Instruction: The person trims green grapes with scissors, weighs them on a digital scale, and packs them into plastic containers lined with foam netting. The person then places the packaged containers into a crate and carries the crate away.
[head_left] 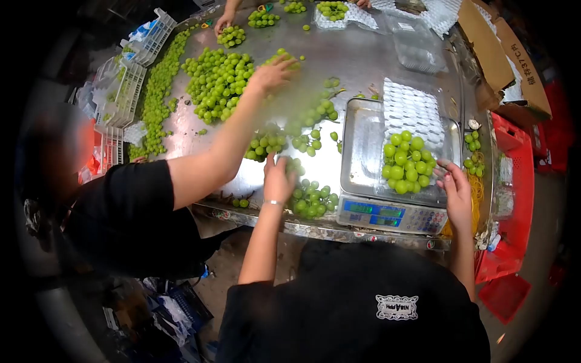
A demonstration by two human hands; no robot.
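My left hand (279, 180), with a band at its wrist, reaches up to the table's front part. Its fingers are apart and touch the lower edge of a green grape bunch (266, 143); another bunch (313, 199) lies just right of it. My right hand (455, 189) is beside the scale (393, 215), fingers spread and slightly curled near the right side of a grape bunch (407, 162). That bunch rests in a clear tray with a white foam net sheet (411, 112), on the scale's metal pan (362, 136).
A co-worker's hand (273, 74) reaches over a large grape pile (219, 85) from the left. Another person's hand (225, 22) touches grapes at the far edge. White crates (124, 91) line the left; clear containers (417, 45), a cardboard box (526, 72) and a red crate (514, 199) are right.
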